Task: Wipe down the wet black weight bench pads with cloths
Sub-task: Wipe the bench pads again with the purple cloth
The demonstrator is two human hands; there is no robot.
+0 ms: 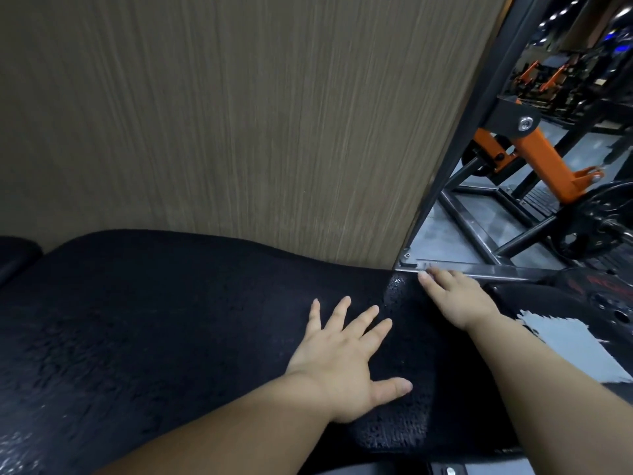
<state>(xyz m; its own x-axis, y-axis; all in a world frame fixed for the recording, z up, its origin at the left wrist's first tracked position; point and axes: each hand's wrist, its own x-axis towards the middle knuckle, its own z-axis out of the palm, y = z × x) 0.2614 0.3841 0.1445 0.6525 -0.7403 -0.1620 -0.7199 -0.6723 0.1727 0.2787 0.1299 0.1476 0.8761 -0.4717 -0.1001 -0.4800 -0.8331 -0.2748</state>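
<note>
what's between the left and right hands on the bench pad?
Head view: only a strip of wet black bench pad, beaded with water droplets, separates the left hand from the right hand. No other object lies there.

Light is dim and soft, falling evenly on the wood-grain wall panel [222, 114]. The black bench pad [137, 320] swallows nearly all detail except small wet glints near its middle and lower-left corner. The wall grain smears with motion blur, straight lines bow toward the right edge, and the gym floor [445, 234] shows pale glare below soft, blurred ceiling lights [555, 15].
</note>
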